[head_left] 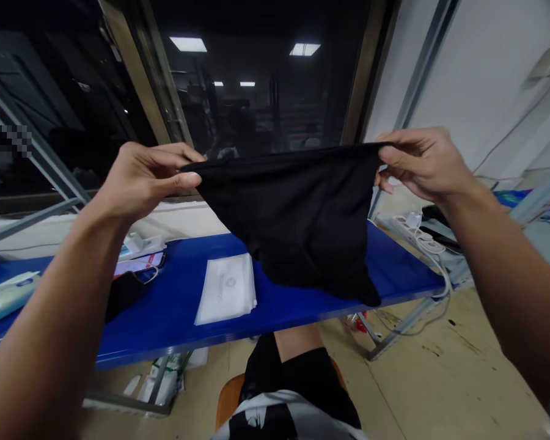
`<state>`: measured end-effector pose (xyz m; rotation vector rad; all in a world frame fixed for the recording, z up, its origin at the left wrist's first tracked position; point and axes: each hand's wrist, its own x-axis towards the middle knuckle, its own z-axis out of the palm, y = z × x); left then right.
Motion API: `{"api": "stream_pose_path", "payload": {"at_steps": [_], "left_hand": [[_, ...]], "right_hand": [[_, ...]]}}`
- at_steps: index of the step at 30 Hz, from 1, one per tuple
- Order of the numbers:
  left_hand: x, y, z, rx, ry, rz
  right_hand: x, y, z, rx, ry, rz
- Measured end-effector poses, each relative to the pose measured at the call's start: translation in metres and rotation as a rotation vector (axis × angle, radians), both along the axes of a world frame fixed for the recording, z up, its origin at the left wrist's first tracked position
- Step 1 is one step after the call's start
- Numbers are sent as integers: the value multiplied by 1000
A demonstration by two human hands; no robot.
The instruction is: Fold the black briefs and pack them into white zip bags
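A piece of black cloth [297, 220] hangs stretched between my two hands, above the blue table. Its upper edge is pulled nearly straight, and the lower part droops in folds to a point at the right. My left hand [153, 174] pinches the upper left corner between thumb and fingers. At the upper right corner, my right hand [421, 159] grips the edge the same way. Whether the cloth is a garment or a bag I cannot tell. Below and left of it, a stack of white printed plastic bags [227, 288] lies on the table.
The blue table [165, 333] runs along a dark window [266, 73]. A phone [140, 264], a black face mask [126, 293] and a wipes pack [9, 296] lie at left. A power strip [417, 229] with cables is at right. Metal frame posts stand on both sides.
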<state>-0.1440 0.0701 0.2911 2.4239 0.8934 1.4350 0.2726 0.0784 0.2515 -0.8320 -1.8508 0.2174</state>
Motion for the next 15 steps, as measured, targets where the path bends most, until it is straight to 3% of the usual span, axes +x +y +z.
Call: {"api": "stream_pose_path", "payload": {"at_steps": [3,6,10,13,15], "left_hand": [[5,-1,0,-22,-29,-73],[13,-5,1,36,-14,6],[19,-6,6,141,-113,86],[17,-3,14,215,-262,194],[12,-1,18,200,-355,195]], "right_hand": [[12,19,14,-124,-47,122],[15,27,20,-112,-135,81],[12,27,21,-30,71,147],[13,23,27,-66,170,266],[14,23,32,-83,180,297]]}}
